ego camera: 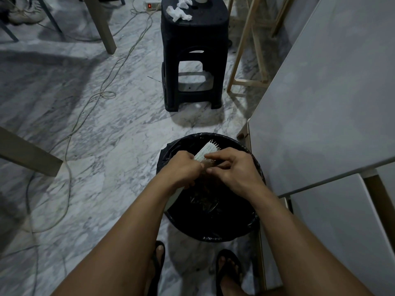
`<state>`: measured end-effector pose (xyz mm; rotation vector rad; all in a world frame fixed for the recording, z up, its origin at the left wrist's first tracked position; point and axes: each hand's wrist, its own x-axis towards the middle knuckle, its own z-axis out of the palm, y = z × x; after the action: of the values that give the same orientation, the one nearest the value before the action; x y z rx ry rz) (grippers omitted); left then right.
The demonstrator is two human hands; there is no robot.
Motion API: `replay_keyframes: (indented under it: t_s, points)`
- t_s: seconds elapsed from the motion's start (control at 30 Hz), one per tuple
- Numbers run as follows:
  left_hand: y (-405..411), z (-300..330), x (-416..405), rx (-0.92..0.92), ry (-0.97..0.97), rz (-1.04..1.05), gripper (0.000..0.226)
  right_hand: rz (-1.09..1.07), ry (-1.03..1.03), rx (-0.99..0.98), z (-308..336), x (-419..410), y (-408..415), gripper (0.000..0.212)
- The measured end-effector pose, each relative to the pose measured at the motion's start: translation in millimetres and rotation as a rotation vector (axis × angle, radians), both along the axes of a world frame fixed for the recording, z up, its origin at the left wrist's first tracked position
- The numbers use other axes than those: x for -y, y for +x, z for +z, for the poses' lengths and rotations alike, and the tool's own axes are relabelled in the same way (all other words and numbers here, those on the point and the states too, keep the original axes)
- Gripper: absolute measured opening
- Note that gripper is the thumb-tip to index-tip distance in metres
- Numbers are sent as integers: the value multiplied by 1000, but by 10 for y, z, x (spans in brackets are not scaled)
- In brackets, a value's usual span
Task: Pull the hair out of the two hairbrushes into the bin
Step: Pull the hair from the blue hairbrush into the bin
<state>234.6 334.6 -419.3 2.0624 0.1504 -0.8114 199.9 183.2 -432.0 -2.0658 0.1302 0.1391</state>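
Note:
A white hairbrush [208,149] is held over a round bin lined with a black bag [213,229]. My left hand [183,167] grips the brush by its handle, bristles facing right. My right hand [232,167] pinches a tuft of dark hair [205,170] at the bristles, between thumb and fingers. Dark hair hangs below my hands into the bin [203,193]. No second hairbrush is in view.
A black plastic stool [193,60] with crumpled white tissues [178,12] stands beyond the bin. A white table [331,92] is close on the right. Cables [85,112] trail across the marble floor, with table legs at left. My sandalled feet [227,272] stand below the bin.

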Motion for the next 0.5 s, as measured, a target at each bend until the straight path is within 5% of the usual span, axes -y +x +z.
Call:
replay_keyframes:
  t_s: [0.17,0.5]
  points:
    - [-37,30,19,-18,-68,-20,22,-115,-66,30,7,28,26,11]
    - [-2,23,67,-30,-91,100,24,-195,-109,-9,18,85,46,14]
